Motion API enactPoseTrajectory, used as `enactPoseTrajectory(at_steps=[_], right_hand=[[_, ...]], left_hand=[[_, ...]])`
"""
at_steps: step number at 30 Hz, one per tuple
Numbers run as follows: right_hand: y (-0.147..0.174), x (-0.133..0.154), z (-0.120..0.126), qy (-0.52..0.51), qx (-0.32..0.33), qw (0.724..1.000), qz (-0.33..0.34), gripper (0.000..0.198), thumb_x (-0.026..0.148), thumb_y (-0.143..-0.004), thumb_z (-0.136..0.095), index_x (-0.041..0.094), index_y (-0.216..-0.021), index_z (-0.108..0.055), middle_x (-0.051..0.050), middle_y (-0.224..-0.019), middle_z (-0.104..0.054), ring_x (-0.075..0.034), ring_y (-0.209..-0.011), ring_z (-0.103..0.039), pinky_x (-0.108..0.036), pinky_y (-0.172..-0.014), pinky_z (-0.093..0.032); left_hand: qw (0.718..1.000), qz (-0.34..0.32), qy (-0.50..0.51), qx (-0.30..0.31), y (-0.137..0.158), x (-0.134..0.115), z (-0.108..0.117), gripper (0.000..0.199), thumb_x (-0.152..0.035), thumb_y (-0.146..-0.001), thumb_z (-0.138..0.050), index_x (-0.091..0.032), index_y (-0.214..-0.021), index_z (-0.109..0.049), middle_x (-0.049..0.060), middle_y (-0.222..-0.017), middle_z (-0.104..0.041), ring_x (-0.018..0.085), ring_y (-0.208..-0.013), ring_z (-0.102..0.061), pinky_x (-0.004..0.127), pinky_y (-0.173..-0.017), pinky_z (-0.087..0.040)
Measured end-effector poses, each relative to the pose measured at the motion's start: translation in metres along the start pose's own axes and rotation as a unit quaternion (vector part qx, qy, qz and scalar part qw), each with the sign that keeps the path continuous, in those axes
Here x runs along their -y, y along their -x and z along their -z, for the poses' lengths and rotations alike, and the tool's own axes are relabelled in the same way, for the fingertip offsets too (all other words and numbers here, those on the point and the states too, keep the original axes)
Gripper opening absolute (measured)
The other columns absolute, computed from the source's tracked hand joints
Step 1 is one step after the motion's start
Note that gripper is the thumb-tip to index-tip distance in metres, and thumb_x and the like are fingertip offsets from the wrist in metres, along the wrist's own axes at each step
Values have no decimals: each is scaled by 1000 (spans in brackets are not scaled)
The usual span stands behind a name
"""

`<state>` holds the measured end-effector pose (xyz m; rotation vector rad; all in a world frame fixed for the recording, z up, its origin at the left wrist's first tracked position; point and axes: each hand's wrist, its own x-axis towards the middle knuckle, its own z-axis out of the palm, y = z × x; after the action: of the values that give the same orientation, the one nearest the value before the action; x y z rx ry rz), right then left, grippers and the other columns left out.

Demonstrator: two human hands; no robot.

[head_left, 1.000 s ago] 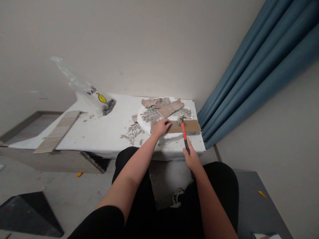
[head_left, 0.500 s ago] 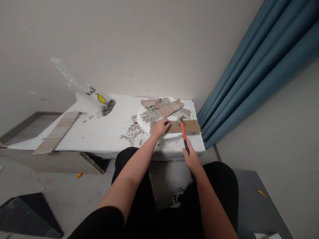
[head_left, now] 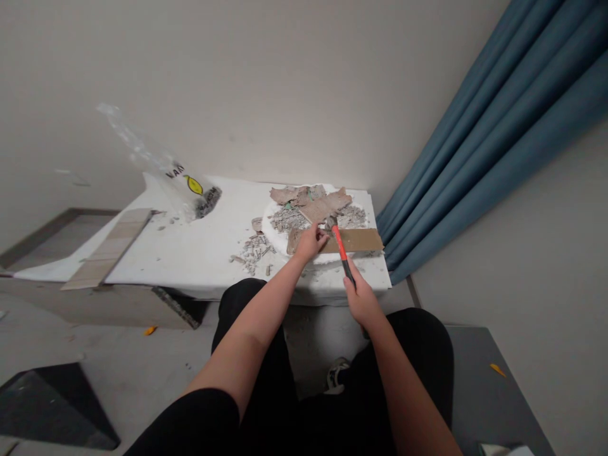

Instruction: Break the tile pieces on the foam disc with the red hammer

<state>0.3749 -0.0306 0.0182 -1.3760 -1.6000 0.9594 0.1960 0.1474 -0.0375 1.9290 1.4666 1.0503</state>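
My right hand (head_left: 363, 300) is wrapped round the dark lower grip of a hammer (head_left: 341, 248) with a red handle. The hammer's head lies close to the fingertips of my left hand (head_left: 310, 242). Those fingers are pinched together on the brown cardboard strip (head_left: 363, 240); whatever is between them is too small to make out. Under the strip is a round white slab (head_left: 272, 239) that bears grey crumbled rubble (head_left: 287, 220). Torn brown cardboard pieces (head_left: 327, 204) lie on the rubble, behind my left hand.
Loose fragments (head_left: 254, 252) are scattered left of the slab on the white-covered table (head_left: 199, 256). Farther left are a clear plastic bag (head_left: 183, 183) with dark contents and a long cardboard piece (head_left: 109, 250). A blue curtain (head_left: 479, 120) hangs at the right.
The hammer's head has moved left and slightly away from me, toward my left fingertips. My right hand has shifted a little left with it. My left hand stays nearly in place.
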Motion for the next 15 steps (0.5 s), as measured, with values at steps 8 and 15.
enactPoseTrajectory(at_steps=[8,15], right_hand=[[0,0,-3,7,-6,1000,5,65,38,-101,-40,21,-163,-29,-2,-162,-39,-22,-151,-33,-40,-126,-23],[4,-5,-1,-1,-9,1000,1,65,37,-101,-40,18,-163,-28,-3,-164,-35,-21,-153,-29,-40,-127,-20]], left_hand=[[1000,-3,-27,4,0,-1,0,53,-23,-84,-67,-21,-135,-51,2,-90,-74,17,-82,-66,28,-81,-47],[999,-16,-27,12,0,1,-1,49,-21,-82,-66,-20,-129,-54,1,-86,-71,16,-79,-63,29,-80,-47]])
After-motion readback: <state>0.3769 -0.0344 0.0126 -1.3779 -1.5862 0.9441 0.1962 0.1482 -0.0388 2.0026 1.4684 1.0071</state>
